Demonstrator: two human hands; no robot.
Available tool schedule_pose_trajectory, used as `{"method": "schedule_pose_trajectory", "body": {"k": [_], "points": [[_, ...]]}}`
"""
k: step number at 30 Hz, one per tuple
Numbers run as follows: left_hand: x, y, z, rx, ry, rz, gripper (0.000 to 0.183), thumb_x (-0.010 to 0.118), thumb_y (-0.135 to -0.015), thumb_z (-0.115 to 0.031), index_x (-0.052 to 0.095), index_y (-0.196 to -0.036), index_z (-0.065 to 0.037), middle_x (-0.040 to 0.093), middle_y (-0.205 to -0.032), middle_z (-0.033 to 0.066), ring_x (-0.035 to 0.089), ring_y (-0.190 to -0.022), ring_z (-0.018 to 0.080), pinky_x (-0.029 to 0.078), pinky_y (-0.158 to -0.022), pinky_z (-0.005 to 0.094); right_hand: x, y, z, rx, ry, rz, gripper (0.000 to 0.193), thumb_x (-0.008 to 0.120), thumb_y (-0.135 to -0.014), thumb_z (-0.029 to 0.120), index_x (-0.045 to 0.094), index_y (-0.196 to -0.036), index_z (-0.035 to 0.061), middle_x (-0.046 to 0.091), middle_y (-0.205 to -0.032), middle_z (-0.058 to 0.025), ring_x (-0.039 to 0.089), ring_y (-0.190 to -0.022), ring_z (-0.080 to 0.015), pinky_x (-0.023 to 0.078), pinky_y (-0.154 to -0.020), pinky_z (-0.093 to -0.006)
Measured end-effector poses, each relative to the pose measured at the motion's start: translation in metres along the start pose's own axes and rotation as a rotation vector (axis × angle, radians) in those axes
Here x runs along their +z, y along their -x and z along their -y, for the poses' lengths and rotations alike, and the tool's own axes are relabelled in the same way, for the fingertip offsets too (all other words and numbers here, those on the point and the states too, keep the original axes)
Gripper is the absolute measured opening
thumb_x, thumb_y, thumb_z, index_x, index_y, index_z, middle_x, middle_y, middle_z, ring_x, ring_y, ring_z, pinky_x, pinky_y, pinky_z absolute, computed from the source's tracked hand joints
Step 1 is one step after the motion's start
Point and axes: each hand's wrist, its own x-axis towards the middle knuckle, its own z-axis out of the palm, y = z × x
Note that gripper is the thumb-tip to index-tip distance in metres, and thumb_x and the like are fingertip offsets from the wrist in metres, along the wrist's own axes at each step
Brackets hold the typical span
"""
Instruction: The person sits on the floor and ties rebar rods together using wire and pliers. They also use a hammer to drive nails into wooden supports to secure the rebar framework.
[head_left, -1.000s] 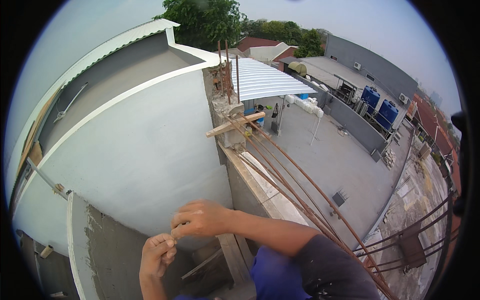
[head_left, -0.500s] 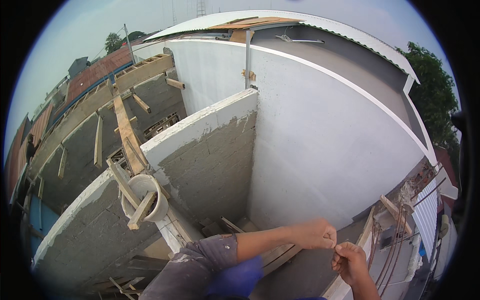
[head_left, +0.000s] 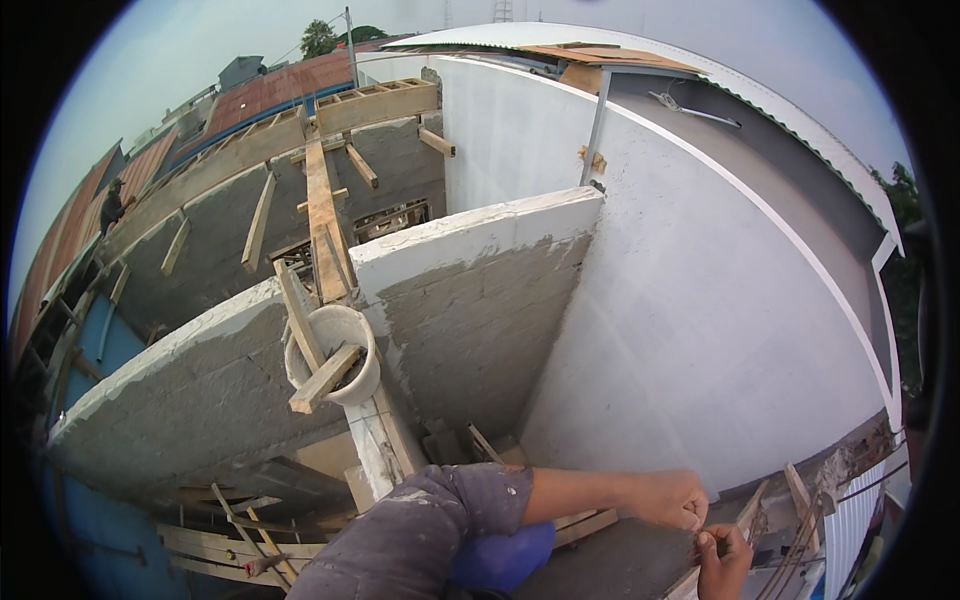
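Observation:
My left hand (head_left: 672, 499) reaches across from a dark, paint-spotted sleeve, with its fingers curled into a fist. Just below and to the right, my right hand (head_left: 724, 558) is pinched, its thumb pressed on the fingers. The two hands almost touch at the fingertips. Whatever they hold is too small to make out. A dirty white bucket (head_left: 366, 372) stands on top of the wall to the left, beyond my arm. Two short pieces of lumber (head_left: 326, 380) stick out of it.
A plastered partition wall (head_left: 480, 300) meets a tall white wall (head_left: 690, 300). A plank (head_left: 322, 220) lies along the wall tops behind the bucket. Bent rebar (head_left: 795, 550) stands up at the lower right. Another person (head_left: 112, 207) is at the far left.
The view has swung left, so the walls and bucket sit further right. My hands stay close together, sitting lower in the picture, with the fingers still closed.

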Motion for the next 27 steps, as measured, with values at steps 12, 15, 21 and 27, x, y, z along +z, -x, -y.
{"method": "schedule_pose_trajectory", "body": {"k": [12,15,21,27], "points": [[-0.003,0.001,-0.002,0.168,-0.343,0.161,0.016,0.062,-0.091,-0.017,0.069,-0.088,-0.002,0.070,-0.070,0.0070,0.064,-0.062,0.0224,0.050,-0.060,0.0365,-0.037,-0.019,-0.040,-0.005,0.004,0.521,0.019,0.058,-0.106,0.018,0.069,-0.116,0.0053,0.075,-0.103,-0.0155,0.072,-0.085,-0.0322,0.054,-0.076,-0.0393],[-0.013,0.000,-0.004,0.046,-0.186,0.060,0.017,0.059,-0.095,-0.017,0.067,-0.095,-0.002,0.069,-0.069,0.0078,0.065,-0.064,0.0237,0.051,-0.063,0.0378,-0.064,-0.021,-0.023,-0.581,0.737,0.174,0.020,0.060,-0.107,0.025,0.071,-0.115,0.0102,0.076,-0.102,-0.0144,0.071,-0.081,-0.0294,0.054,-0.076,-0.0409],[-0.003,-0.015,-0.005,0.062,-0.137,-0.459,0.020,0.055,-0.101,-0.018,0.065,-0.103,-0.001,0.070,-0.073,0.0092,0.067,-0.068,0.0255,0.052,-0.069,0.0407,0.011,-0.029,0.044,-0.021,-0.486,-0.395,0.033,0.060,-0.106,0.028,0.059,-0.126,0.0010,0.070,-0.116,-0.0126,0.065,-0.109,-0.0210,0.052,-0.089,-0.0369],[-0.004,-0.007,-0.009,0.041,-0.142,-0.390,0.023,0.056,-0.104,-0.020,0.068,-0.103,-0.001,0.071,-0.076,0.0081,0.064,-0.067,0.0197,0.050,-0.065,0.0359,0.028,-0.061,0.040,-0.156,-1.054,-0.407,0.025,0.056,-0.109,0.032,0.060,-0.117,0.0081,0.070,-0.113,-0.0066,0.066,-0.108,-0.0192,0.055,-0.092,-0.0368]]}}
